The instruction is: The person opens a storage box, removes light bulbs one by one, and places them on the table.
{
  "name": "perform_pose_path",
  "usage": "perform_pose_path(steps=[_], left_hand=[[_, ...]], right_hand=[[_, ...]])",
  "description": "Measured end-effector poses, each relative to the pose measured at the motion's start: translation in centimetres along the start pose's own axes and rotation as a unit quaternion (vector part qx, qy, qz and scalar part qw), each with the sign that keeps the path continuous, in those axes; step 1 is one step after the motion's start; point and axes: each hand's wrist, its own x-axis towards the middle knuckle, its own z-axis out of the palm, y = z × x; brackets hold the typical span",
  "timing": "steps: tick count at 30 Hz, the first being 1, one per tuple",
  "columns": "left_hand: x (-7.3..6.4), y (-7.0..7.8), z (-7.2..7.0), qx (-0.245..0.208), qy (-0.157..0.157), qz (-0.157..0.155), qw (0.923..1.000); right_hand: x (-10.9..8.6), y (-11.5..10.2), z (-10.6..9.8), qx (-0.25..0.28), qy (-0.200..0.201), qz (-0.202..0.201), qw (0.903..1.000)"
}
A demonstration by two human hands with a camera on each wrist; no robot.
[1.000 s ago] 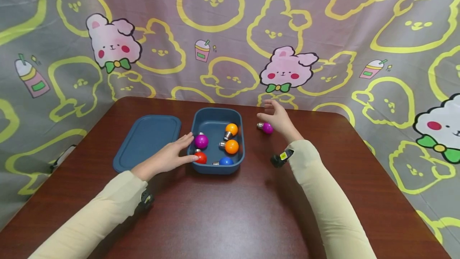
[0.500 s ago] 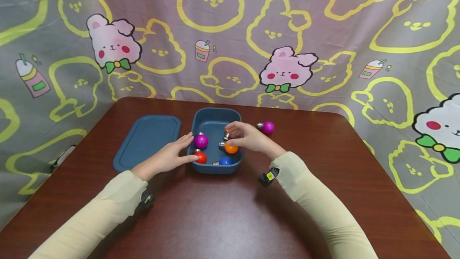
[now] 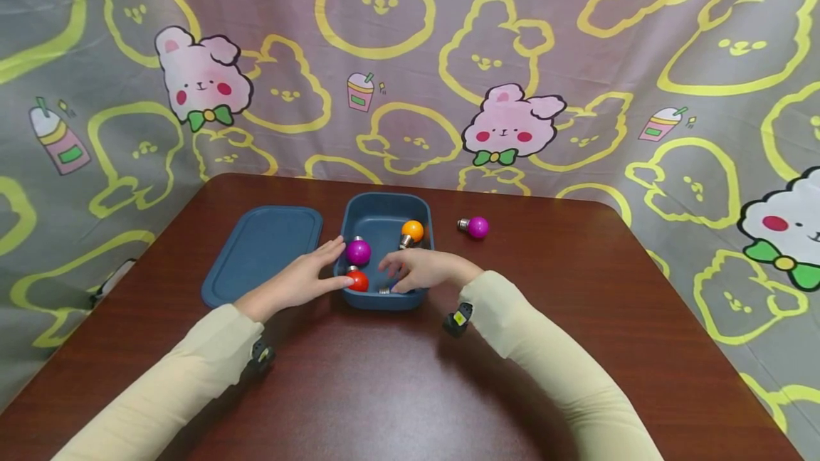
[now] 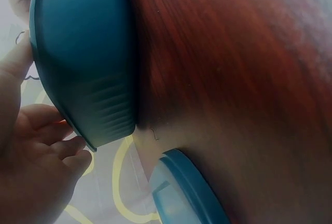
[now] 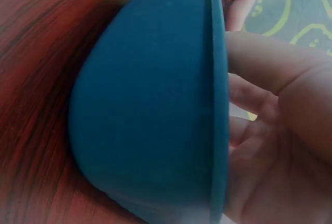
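We are resting our left hand point(image 3: 300, 280), fingers relaxed, against the box point(image 3: 387, 213) wall. Our right hand point(image 3: 419, 270) is reaching inside, fingers curled over bulbs we cannot see clearly; grasp unclear. A purple bulb point(image 3: 477, 227) is lying beyond it on the desk point(image 3: 397, 383). We are seeing no readable writing.

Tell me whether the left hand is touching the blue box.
Touching. In the head view the left hand lies flat against the left wall of the blue box, fingertips over its rim near the red bulb; no gap shows.
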Motion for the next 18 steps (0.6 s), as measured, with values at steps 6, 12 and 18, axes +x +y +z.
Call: perform_pose_path(steps=[6,12,18], left_hand=[[0.05,-0.04,0.04,0.000,0.001,0.000,1.0000],[0.09,-0.09,0.06,0.001,0.001,0.000,1.0000],[0.06,-0.03,0.02,0.001,0.002,0.002,1.0000]], right_hand=[[0.69,-0.11,0.03,-0.020,-0.022,0.027,0.9992],[1.00,-0.23,0.20,-0.035,-0.020,0.039,0.9984],[0.64,-0.32,0.15,-0.041,0.005,0.026,0.9988]])
